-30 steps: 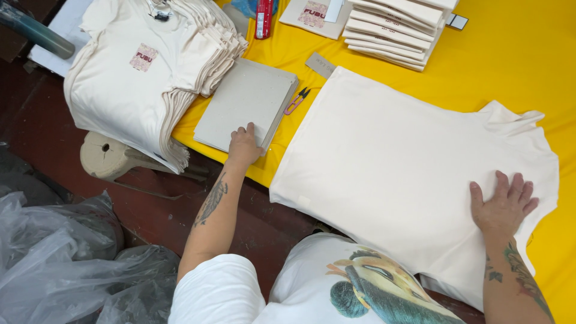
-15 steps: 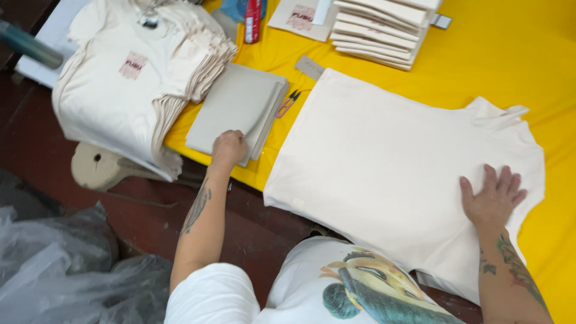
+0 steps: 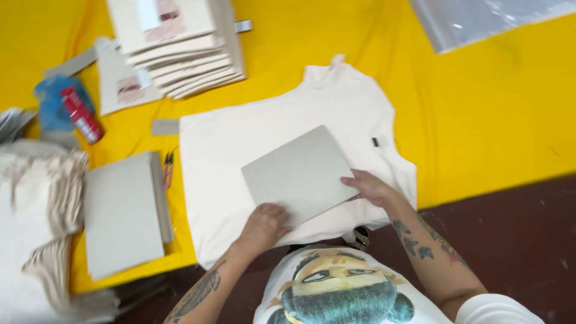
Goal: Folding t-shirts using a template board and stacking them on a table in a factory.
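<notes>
A cream t-shirt (image 3: pixel 252 138) lies flat, face down, on the yellow table (image 3: pixel 480 114). A grey cardboard sheet (image 3: pixel 300 174) rests tilted on the shirt's middle. My left hand (image 3: pixel 264 225) holds the sheet's near corner. My right hand (image 3: pixel 369 187) grips its right edge. Both forearms are tattooed.
A stack of grey cardboard sheets (image 3: pixel 123 210) lies at the left, small snips (image 3: pixel 168 168) beside it. Folded shirts (image 3: pixel 180 42) are piled at the back, a heap of unfolded shirts (image 3: pixel 36 210) at far left. A red can (image 3: pixel 81 114) and clear plastic bags (image 3: pixel 480 18) lie on the table.
My left hand took a cardboard sheet off the stack and brought it onto the shirt. My right hand left the shirt's hem and took the sheet's edge. The view swung right.
</notes>
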